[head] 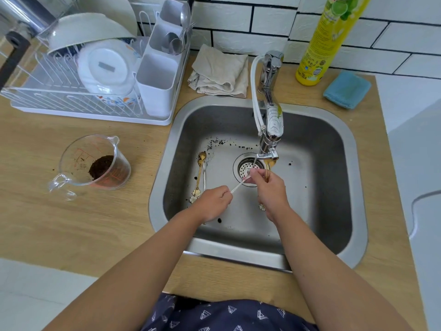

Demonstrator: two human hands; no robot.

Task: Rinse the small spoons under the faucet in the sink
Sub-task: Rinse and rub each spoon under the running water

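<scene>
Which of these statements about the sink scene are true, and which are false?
1. The left hand pinches a white spoon. True.
2. The measuring cup is empty. False: dark grounds lie in its bottom.
3. Two spoons lie on the sink floor, left of the drain. True.
4. The yellow bottle stands inside the sink. False: it stands on the counter behind it, by the wall.
5. The right hand holds a gold spoon near the faucet spout. True.
6. The blue sponge lies beside the dish rack. False: it lies right of the faucet.
</scene>
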